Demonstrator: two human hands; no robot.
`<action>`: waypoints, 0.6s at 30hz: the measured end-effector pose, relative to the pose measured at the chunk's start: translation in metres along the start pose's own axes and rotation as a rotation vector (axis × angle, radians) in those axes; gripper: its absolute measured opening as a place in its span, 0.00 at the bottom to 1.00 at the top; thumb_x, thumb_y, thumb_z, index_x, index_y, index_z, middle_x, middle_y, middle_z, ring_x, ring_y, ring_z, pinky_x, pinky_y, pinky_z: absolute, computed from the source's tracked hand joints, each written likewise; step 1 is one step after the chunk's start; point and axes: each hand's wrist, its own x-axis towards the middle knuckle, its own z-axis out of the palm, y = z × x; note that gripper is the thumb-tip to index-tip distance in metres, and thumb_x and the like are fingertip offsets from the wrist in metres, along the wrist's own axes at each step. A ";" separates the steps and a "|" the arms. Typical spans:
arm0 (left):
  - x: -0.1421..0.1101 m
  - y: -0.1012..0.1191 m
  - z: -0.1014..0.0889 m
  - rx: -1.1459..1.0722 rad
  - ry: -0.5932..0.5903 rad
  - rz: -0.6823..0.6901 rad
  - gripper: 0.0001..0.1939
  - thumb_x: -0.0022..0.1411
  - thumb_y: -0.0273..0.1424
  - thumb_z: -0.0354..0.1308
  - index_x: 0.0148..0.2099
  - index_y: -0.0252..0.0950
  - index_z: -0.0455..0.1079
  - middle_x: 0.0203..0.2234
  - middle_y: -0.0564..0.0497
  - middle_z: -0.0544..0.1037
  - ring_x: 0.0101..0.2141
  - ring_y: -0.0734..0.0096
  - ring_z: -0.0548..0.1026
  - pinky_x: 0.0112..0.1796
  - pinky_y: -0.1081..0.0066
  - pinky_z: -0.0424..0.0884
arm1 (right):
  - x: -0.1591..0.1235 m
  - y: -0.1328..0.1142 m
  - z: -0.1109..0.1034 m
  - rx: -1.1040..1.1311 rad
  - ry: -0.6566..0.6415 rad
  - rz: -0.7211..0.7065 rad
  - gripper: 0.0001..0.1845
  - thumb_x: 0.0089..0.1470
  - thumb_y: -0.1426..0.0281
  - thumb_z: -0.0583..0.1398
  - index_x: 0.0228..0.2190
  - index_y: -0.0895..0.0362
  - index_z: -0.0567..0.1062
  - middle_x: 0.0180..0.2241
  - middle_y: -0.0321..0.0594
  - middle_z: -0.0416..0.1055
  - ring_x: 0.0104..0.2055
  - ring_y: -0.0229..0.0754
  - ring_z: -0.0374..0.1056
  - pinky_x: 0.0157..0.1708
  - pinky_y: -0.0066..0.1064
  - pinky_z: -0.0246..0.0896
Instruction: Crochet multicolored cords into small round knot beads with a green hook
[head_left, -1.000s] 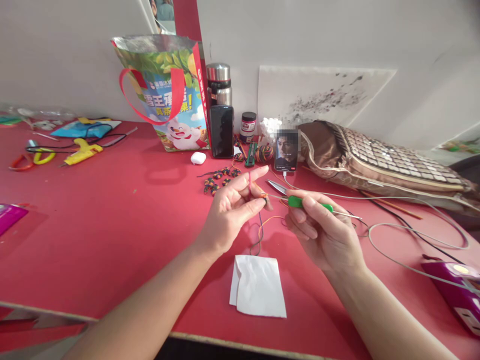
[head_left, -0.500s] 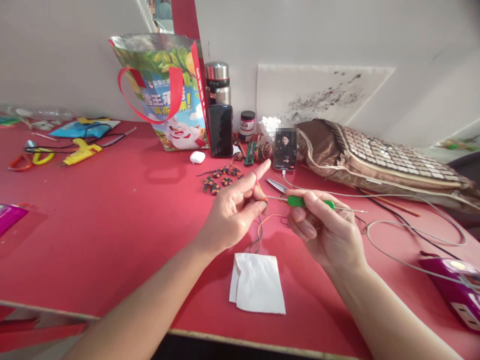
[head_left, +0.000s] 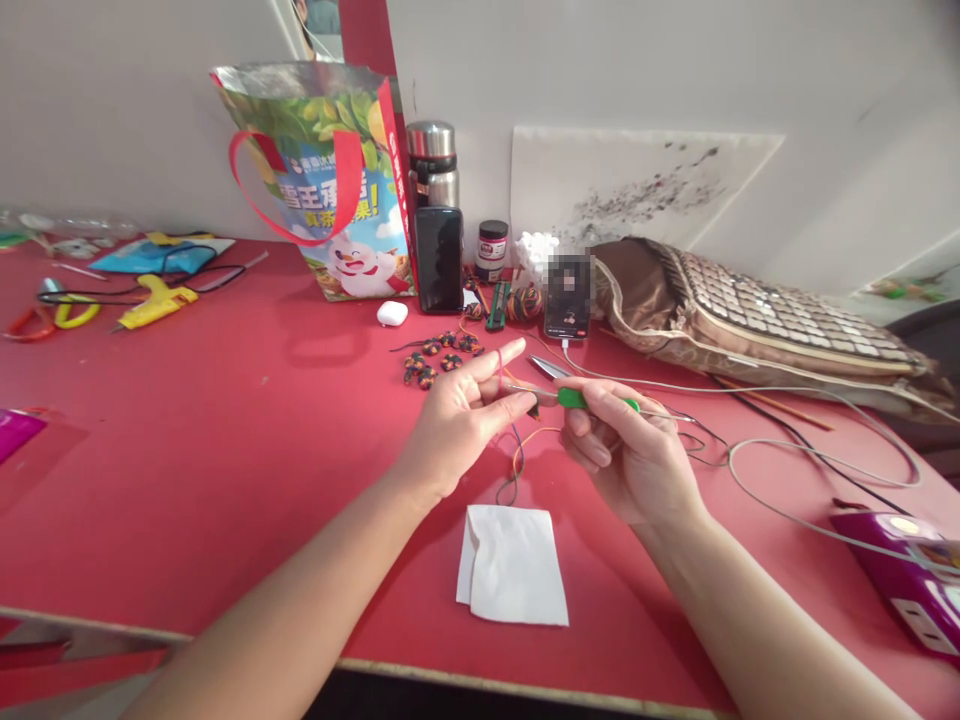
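My right hand (head_left: pixel 634 445) grips a crochet hook by its green handle (head_left: pixel 573 398). The hook's metal shaft reaches left to the fingers of my left hand (head_left: pixel 469 415), where its tip is hard to make out. Between thumb and fingers, my left hand pinches a small dark and orange crochet piece (head_left: pixel 533 409), mostly covered. Yarn runs over the raised left index finger, and loose yarn (head_left: pixel 519 460) hangs down to the table. Several dark, multicoloured crocheted pieces (head_left: pixel 448 362) lie just beyond my left hand. Scissor blades (head_left: pixel 547 367) point out behind my right hand.
A folded white cloth (head_left: pixel 516 568) lies in front of me on the red table (head_left: pixel 225 480). Phones (head_left: pixel 440 262), a steel flask (head_left: pixel 432 160), a shopping bag (head_left: pixel 322 180) and a brown handbag (head_left: pixel 787 310) stand behind. Cables cross the right side near a purple power strip (head_left: pixel 900 570).
My right hand has moved left with the crochet hook, bringing its handle closer to my left hand. My left hand has shifted only slightly left.
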 end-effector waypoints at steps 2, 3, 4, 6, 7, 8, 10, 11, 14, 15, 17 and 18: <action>0.001 0.000 0.001 -0.033 0.017 -0.007 0.35 0.60 0.27 0.76 0.68 0.37 0.77 0.35 0.49 0.86 0.36 0.69 0.79 0.44 0.66 0.73 | -0.001 0.001 0.001 -0.001 0.000 0.000 0.09 0.55 0.63 0.72 0.35 0.56 0.90 0.21 0.34 0.72 0.16 0.29 0.50 0.16 0.27 0.52; 0.001 0.000 0.001 -0.046 0.020 -0.009 0.35 0.59 0.26 0.75 0.69 0.37 0.77 0.35 0.49 0.86 0.37 0.68 0.79 0.45 0.65 0.73 | -0.001 0.001 0.002 -0.003 0.003 -0.003 0.09 0.56 0.63 0.73 0.35 0.55 0.90 0.22 0.34 0.72 0.16 0.29 0.51 0.16 0.27 0.53; 0.001 -0.001 0.001 -0.055 0.017 -0.008 0.36 0.59 0.25 0.75 0.69 0.36 0.76 0.34 0.49 0.85 0.38 0.67 0.80 0.46 0.65 0.73 | -0.002 0.001 0.002 -0.005 0.005 -0.006 0.09 0.55 0.63 0.73 0.35 0.55 0.90 0.22 0.34 0.73 0.16 0.29 0.52 0.16 0.27 0.54; 0.000 -0.001 0.002 -0.058 0.006 0.009 0.37 0.61 0.25 0.73 0.71 0.36 0.73 0.32 0.51 0.83 0.39 0.67 0.80 0.47 0.64 0.73 | -0.003 0.002 0.004 -0.010 0.009 -0.012 0.08 0.55 0.64 0.73 0.36 0.54 0.90 0.22 0.35 0.74 0.17 0.30 0.54 0.17 0.28 0.56; 0.000 -0.001 0.002 -0.058 0.000 0.022 0.38 0.62 0.24 0.72 0.73 0.37 0.72 0.31 0.53 0.82 0.39 0.67 0.80 0.48 0.65 0.72 | -0.004 0.002 0.005 -0.011 0.010 -0.015 0.09 0.55 0.64 0.73 0.36 0.54 0.90 0.23 0.35 0.74 0.17 0.31 0.55 0.17 0.28 0.56; -0.001 -0.002 0.002 -0.057 -0.003 0.035 0.38 0.63 0.25 0.72 0.74 0.37 0.70 0.30 0.54 0.80 0.38 0.68 0.80 0.48 0.65 0.72 | -0.004 0.002 0.005 -0.012 0.011 -0.018 0.09 0.55 0.64 0.73 0.37 0.54 0.90 0.23 0.36 0.75 0.17 0.31 0.56 0.18 0.28 0.56; -0.001 -0.003 0.002 -0.050 0.002 0.052 0.40 0.64 0.25 0.70 0.76 0.36 0.67 0.30 0.56 0.78 0.36 0.70 0.79 0.48 0.66 0.71 | -0.005 0.002 0.006 -0.011 0.013 -0.028 0.09 0.55 0.64 0.73 0.38 0.54 0.91 0.23 0.36 0.76 0.18 0.31 0.58 0.18 0.28 0.56; 0.000 -0.003 0.002 -0.047 0.006 0.056 0.41 0.65 0.25 0.70 0.77 0.36 0.65 0.30 0.56 0.78 0.36 0.71 0.79 0.47 0.67 0.71 | -0.006 0.002 0.006 -0.013 0.012 -0.035 0.10 0.55 0.64 0.73 0.39 0.53 0.91 0.23 0.36 0.76 0.18 0.31 0.59 0.18 0.28 0.56; 0.001 -0.004 0.001 -0.048 0.007 0.075 0.42 0.65 0.26 0.69 0.79 0.35 0.62 0.29 0.56 0.77 0.35 0.72 0.77 0.46 0.68 0.70 | -0.008 0.003 0.005 -0.049 -0.016 -0.072 0.10 0.57 0.65 0.73 0.41 0.52 0.91 0.24 0.36 0.77 0.19 0.33 0.62 0.19 0.29 0.57; 0.001 -0.004 0.001 -0.049 0.006 0.086 0.43 0.65 0.27 0.69 0.79 0.35 0.62 0.29 0.57 0.77 0.35 0.72 0.77 0.46 0.68 0.70 | -0.009 0.004 0.004 -0.078 -0.034 -0.092 0.10 0.58 0.65 0.72 0.42 0.51 0.91 0.24 0.36 0.77 0.19 0.34 0.63 0.20 0.30 0.58; 0.001 -0.004 0.000 -0.051 -0.001 0.110 0.43 0.64 0.27 0.70 0.79 0.35 0.62 0.29 0.57 0.76 0.34 0.72 0.76 0.45 0.68 0.70 | -0.011 0.006 0.002 -0.156 -0.074 -0.141 0.11 0.62 0.63 0.71 0.44 0.52 0.90 0.26 0.37 0.78 0.21 0.35 0.65 0.21 0.31 0.61; 0.001 -0.004 0.000 -0.050 -0.004 0.118 0.43 0.64 0.28 0.70 0.79 0.35 0.62 0.29 0.57 0.76 0.34 0.72 0.76 0.45 0.68 0.70 | -0.013 0.007 0.002 -0.199 -0.090 -0.170 0.12 0.64 0.62 0.70 0.46 0.52 0.90 0.27 0.38 0.78 0.21 0.36 0.66 0.22 0.32 0.62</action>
